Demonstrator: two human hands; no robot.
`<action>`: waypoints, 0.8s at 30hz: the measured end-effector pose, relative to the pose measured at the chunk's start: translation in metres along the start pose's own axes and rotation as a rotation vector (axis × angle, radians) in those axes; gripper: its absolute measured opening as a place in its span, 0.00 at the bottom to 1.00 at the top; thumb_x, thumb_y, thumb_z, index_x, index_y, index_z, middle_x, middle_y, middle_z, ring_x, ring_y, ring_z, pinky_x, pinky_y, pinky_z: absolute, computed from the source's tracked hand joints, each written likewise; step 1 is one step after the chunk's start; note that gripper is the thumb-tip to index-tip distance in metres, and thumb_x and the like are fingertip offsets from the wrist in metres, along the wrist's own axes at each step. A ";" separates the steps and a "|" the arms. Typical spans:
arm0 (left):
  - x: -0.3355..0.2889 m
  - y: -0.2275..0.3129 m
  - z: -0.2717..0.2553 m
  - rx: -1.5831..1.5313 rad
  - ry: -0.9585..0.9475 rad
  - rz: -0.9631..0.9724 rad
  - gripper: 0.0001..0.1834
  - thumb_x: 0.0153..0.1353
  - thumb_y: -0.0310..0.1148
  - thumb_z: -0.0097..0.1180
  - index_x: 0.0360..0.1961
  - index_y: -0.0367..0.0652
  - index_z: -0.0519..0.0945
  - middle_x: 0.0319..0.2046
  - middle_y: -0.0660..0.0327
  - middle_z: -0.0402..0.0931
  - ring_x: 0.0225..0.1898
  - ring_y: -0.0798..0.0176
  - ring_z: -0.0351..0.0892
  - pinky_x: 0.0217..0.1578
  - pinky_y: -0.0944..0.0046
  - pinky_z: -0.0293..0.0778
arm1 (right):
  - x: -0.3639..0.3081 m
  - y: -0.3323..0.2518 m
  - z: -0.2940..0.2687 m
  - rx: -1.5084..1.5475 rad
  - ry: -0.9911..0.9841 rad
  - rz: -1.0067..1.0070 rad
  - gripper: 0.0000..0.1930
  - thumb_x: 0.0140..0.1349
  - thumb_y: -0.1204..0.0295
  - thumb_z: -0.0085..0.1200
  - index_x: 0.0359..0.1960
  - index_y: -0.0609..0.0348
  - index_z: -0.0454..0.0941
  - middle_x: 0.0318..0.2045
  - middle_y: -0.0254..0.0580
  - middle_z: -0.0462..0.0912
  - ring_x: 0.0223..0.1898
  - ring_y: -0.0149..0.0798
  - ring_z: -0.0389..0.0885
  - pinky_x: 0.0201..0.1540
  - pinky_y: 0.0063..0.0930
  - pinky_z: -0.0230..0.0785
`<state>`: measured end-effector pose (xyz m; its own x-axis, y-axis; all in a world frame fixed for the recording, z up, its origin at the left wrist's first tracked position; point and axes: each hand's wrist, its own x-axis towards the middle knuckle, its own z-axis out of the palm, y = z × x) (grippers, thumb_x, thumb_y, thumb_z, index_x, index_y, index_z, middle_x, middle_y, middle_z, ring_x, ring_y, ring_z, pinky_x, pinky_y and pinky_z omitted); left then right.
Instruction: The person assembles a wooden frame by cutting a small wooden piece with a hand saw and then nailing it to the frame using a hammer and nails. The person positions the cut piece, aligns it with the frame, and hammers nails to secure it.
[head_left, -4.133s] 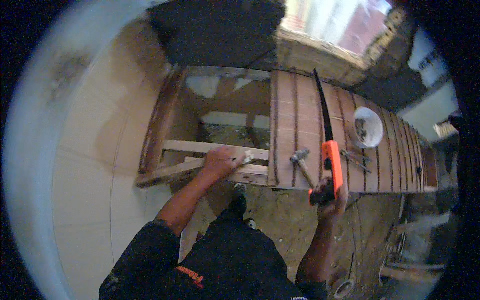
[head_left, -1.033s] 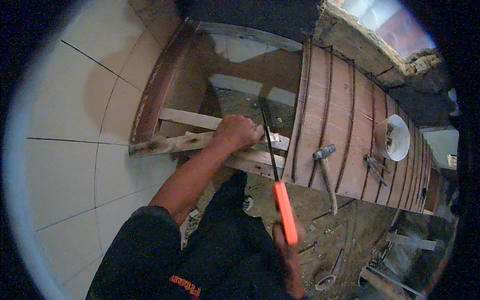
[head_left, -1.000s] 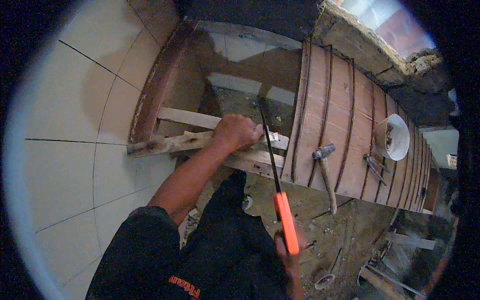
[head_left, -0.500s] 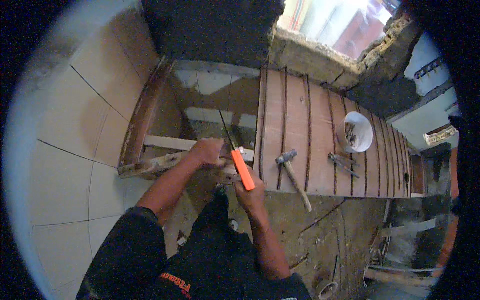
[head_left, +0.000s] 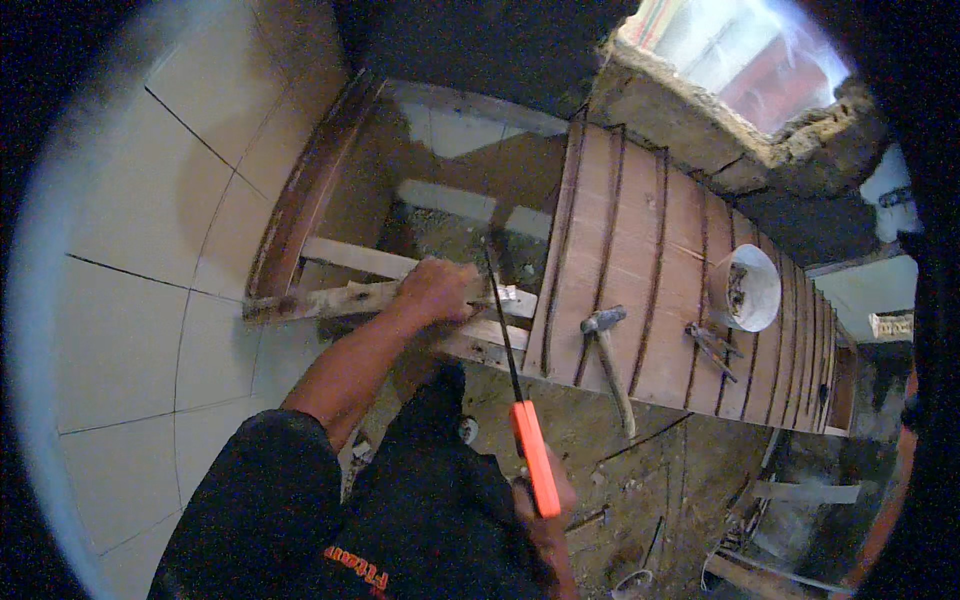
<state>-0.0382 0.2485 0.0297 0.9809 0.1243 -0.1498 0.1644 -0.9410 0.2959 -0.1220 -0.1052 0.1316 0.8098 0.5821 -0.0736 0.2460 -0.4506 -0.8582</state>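
Orange lettering (head_left: 357,570) (slanted) stands on the black shirt (head_left: 250,490).

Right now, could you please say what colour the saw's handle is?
The saw's handle is mostly bright orange, clearest in the head view.

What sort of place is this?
Likely a building site or room under renovation: a rough, broken-edged wall opening, wood panels crossed by dark rods, and a hammer plus an orange-handled saw.

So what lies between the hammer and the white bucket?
In the head view, a pincer-like metal tool lies between the hammer and the white bucket, nearer the bucket, along with dark rods.
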 end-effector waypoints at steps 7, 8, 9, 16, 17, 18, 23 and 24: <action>-0.001 0.008 -0.001 0.090 -0.014 -0.045 0.31 0.46 0.46 0.70 0.47 0.41 0.75 0.38 0.47 0.84 0.42 0.45 0.85 0.45 0.48 0.79 | 0.113 0.007 0.042 -0.045 -0.007 0.012 0.27 0.55 0.72 0.61 0.58 0.63 0.74 0.42 0.55 0.83 0.39 0.55 0.83 0.43 0.41 0.77; -0.001 0.009 -0.004 0.054 0.016 -0.030 0.31 0.44 0.44 0.70 0.48 0.40 0.75 0.38 0.46 0.84 0.41 0.45 0.85 0.43 0.47 0.80 | 0.127 0.010 0.050 -0.050 0.006 0.017 0.27 0.55 0.72 0.61 0.58 0.62 0.74 0.42 0.56 0.83 0.39 0.57 0.83 0.43 0.42 0.76; -0.001 0.010 -0.005 0.022 0.033 -0.031 0.32 0.43 0.41 0.69 0.49 0.39 0.75 0.38 0.45 0.83 0.39 0.44 0.85 0.40 0.45 0.81 | 0.131 0.013 0.053 -0.057 0.055 -0.080 0.26 0.54 0.73 0.62 0.57 0.62 0.74 0.42 0.57 0.83 0.40 0.58 0.82 0.42 0.42 0.76; 0.007 0.005 0.000 0.061 -0.030 -0.011 0.21 0.49 0.39 0.64 0.41 0.39 0.75 0.33 0.45 0.83 0.36 0.41 0.85 0.38 0.43 0.80 | -0.021 -0.006 -0.003 -0.065 0.062 0.054 0.30 0.53 0.74 0.58 0.62 0.64 0.74 0.46 0.48 0.84 0.36 0.40 0.84 0.41 0.29 0.75; 0.007 0.003 0.000 0.022 -0.013 -0.005 0.17 0.52 0.37 0.61 0.41 0.39 0.75 0.33 0.45 0.83 0.36 0.41 0.85 0.38 0.43 0.80 | -0.028 -0.006 -0.005 -0.088 0.060 0.048 0.29 0.52 0.74 0.57 0.60 0.64 0.75 0.44 0.47 0.85 0.33 0.39 0.83 0.39 0.28 0.74; 0.006 0.003 0.000 -0.005 0.021 0.010 0.14 0.55 0.35 0.58 0.40 0.39 0.75 0.33 0.45 0.83 0.36 0.40 0.85 0.37 0.42 0.80 | -0.026 -0.006 -0.004 -0.111 0.057 0.041 0.29 0.51 0.74 0.57 0.59 0.64 0.75 0.43 0.46 0.85 0.31 0.37 0.82 0.36 0.28 0.73; -0.003 0.010 -0.004 0.050 0.082 -0.034 0.14 0.55 0.35 0.59 0.41 0.40 0.76 0.34 0.45 0.83 0.39 0.40 0.84 0.40 0.43 0.79 | 0.117 0.024 0.062 0.003 0.125 -0.024 0.22 0.53 0.74 0.58 0.52 0.65 0.78 0.36 0.48 0.83 0.32 0.45 0.80 0.38 0.34 0.74; -0.005 0.013 -0.006 0.051 0.115 -0.033 0.12 0.56 0.34 0.57 0.40 0.40 0.76 0.33 0.44 0.82 0.37 0.39 0.84 0.37 0.41 0.79 | 0.133 0.027 0.069 0.019 0.169 -0.109 0.21 0.53 0.75 0.59 0.52 0.64 0.78 0.40 0.52 0.85 0.38 0.50 0.84 0.43 0.37 0.76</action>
<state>-0.0404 0.2378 0.0399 0.9809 0.1883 -0.0492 0.1946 -0.9501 0.2439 -0.0445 0.0073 0.0633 0.8572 0.5042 0.1050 0.3282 -0.3776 -0.8659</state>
